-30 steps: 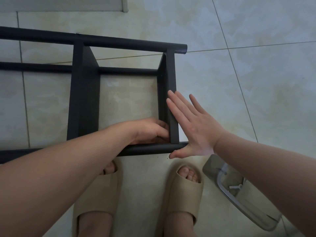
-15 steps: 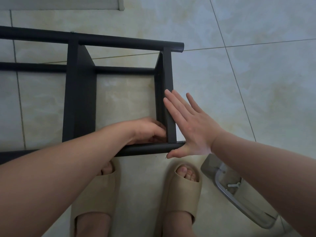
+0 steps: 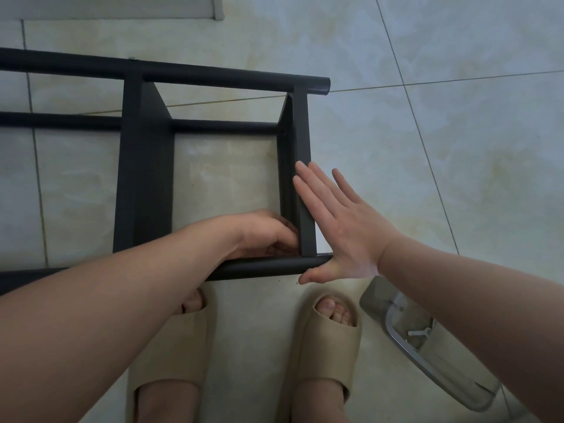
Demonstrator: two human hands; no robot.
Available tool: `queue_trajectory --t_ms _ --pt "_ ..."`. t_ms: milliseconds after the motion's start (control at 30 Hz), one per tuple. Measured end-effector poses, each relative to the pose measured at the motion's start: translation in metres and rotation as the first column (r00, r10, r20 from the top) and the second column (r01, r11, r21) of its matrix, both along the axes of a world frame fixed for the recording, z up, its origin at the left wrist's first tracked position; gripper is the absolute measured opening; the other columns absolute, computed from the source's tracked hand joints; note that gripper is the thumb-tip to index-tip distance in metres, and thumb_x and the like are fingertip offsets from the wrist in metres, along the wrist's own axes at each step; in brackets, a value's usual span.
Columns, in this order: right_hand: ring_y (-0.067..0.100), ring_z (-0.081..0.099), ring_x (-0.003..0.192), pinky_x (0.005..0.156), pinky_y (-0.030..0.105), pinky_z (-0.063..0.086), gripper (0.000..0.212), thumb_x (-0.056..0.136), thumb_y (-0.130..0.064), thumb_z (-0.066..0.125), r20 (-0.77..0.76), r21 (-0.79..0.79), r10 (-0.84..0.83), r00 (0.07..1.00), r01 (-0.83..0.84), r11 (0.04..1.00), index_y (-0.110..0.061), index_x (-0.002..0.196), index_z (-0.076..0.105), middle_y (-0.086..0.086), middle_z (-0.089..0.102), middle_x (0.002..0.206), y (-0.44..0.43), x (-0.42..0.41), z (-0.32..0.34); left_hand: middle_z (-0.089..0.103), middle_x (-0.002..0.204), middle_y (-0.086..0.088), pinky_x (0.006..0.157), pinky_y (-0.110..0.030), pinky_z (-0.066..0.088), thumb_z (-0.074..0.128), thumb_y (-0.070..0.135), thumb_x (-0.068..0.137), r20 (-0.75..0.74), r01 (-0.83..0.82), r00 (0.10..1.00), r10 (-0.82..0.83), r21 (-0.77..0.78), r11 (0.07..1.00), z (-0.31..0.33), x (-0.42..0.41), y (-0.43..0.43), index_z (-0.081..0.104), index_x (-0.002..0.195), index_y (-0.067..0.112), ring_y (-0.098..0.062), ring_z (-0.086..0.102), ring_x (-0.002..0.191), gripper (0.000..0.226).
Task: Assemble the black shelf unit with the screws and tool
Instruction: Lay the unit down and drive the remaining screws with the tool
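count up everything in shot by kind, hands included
black metal shelf frame: 1
bare hands: 2, left hand, right hand
beige foam slippers: 2, left slipper, right slipper
clear plastic tray: 1
small white winged fastener in it: 1
total: 7

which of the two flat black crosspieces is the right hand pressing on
The end crosspiece, the rightmost of the two: the right hand lies flat against its outer face. The left crosspiece has no hand on it.
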State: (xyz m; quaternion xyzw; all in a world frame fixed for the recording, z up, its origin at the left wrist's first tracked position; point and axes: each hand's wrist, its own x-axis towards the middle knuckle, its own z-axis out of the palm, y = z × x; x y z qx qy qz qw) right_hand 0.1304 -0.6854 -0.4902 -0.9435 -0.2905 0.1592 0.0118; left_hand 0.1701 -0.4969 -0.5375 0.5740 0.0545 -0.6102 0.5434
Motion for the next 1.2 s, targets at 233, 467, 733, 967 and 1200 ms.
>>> queue_trajectory --t_ms 233,467,733,967,1200 --pt "0.032 -0.011 0.156 0.125 0.057 0.007 0.136 0.071 -0.095 0.039 0.003 0.012 -0.004 1.000 0.004 1.000 0.000 0.160 -0.002 0.016 -0.012 0.168 0.000 0.000 -0.001 0.075 0.082 -0.012 0.074 -0.030 0.058 0.065 -0.004 0.086 -0.045 0.024 0.999 -0.022 0.056 0.998 0.008 0.006 -0.004 0.072 0.089 0.002 -0.021 0.073 0.074 0.010" --pt "0.032 -0.010 0.156 0.125 0.056 0.007 0.136 0.072 -0.095 0.041 0.007 0.029 -0.004 1.000 0.004 1.000 0.000 0.160 -0.002 0.016 -0.011 0.168 0.000 -0.001 -0.002 0.073 0.073 -0.003 0.072 -0.021 0.054 0.069 0.004 0.088 -0.067 0.108 0.993 -0.098 0.163 0.981 0.015 0.012 -0.008 0.073 0.087 0.008 -0.010 0.067 0.065 0.005" --pt "0.032 -0.011 0.156 0.126 0.056 0.006 0.137 0.071 -0.095 0.041 0.014 0.042 -0.002 1.000 0.002 0.999 0.000 0.160 -0.001 0.016 -0.010 0.168 0.001 -0.003 -0.004 0.071 0.068 -0.002 0.065 -0.019 0.054 0.065 -0.001 0.089 -0.067 0.125 0.991 -0.115 0.161 0.979 0.015 0.015 -0.009 0.071 0.085 0.008 -0.008 0.066 0.060 0.011" --pt "0.031 -0.011 0.156 0.125 0.056 0.006 0.136 0.071 -0.095 0.039 0.007 0.019 -0.005 1.000 0.005 1.000 -0.001 0.160 -0.002 0.015 -0.011 0.168 0.000 -0.001 -0.002 0.073 0.085 -0.012 0.078 -0.027 0.060 0.061 -0.009 0.088 -0.052 0.046 0.998 -0.042 0.068 0.997 0.009 0.010 -0.003 0.070 0.087 0.005 -0.018 0.072 0.075 0.017" --pt "0.031 -0.011 0.156 0.125 0.056 0.007 0.137 0.071 -0.095 0.040 0.001 0.020 -0.004 1.000 0.004 1.000 -0.001 0.160 -0.002 0.015 -0.011 0.168 0.001 -0.001 -0.002 0.066 0.111 -0.031 0.085 -0.031 0.059 0.057 -0.013 0.089 -0.053 -0.010 0.999 0.010 0.000 1.000 0.004 0.005 0.001 0.065 0.103 -0.003 -0.027 0.069 0.091 0.019"
